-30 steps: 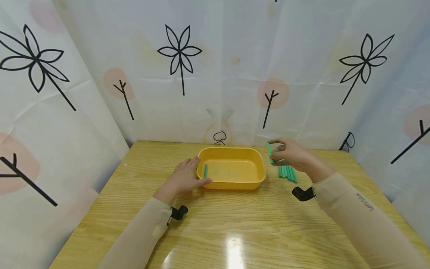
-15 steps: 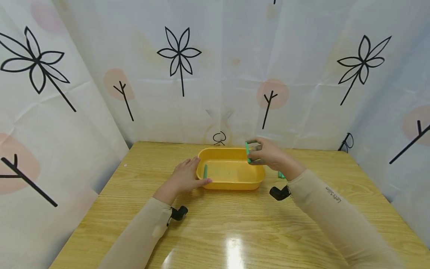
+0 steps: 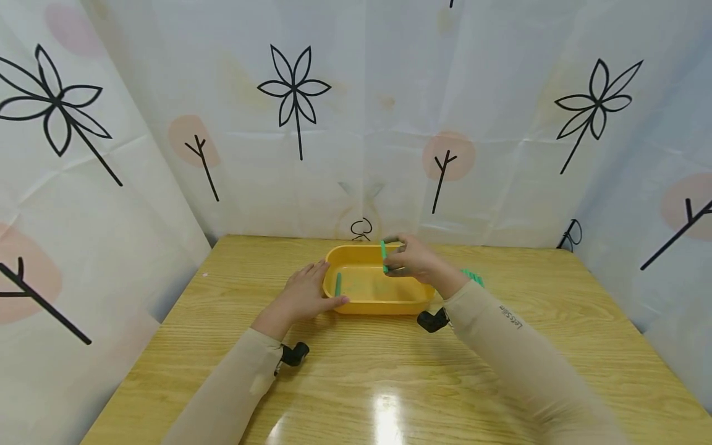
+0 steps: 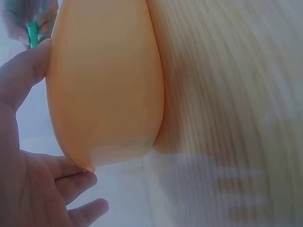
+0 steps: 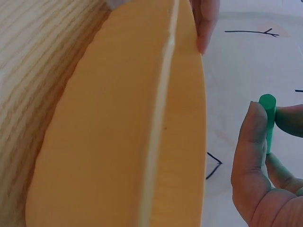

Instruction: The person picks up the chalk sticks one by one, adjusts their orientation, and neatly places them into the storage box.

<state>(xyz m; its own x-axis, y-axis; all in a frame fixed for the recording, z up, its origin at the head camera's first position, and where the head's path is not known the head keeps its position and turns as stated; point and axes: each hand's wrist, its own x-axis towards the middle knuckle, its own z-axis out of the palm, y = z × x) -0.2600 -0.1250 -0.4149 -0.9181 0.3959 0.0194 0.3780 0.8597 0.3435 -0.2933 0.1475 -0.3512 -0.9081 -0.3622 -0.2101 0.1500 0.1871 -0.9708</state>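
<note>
A yellow plastic basin (image 3: 356, 307) sits on the wooden table. At its left end my left hand (image 3: 303, 293) rests on the rim, thumb (image 4: 33, 71) along the near side and straight fingers (image 4: 78, 187) spread over the far left corner. Inside the basin, near that hand, one short green stick (image 3: 338, 284) lies. My right hand (image 3: 414, 259) is over the basin's right half, pinching another slim green stick (image 5: 268, 123) upright between thumb and fingertips, above the basin floor. Several more green sticks (image 3: 474, 277) lie in a row to the right, partly hidden by my right forearm.
The wooden table (image 3: 356, 371) stretches toward me in front of the basin. White curtains (image 3: 367, 123) with black flower and twig prints stand behind and on both sides. Each wrist carries a small black camera (image 3: 432, 321).
My right hand has moved left with the pinched green stick, from beside the row of sticks to over the basin. My left hand has stayed on the rim.
</note>
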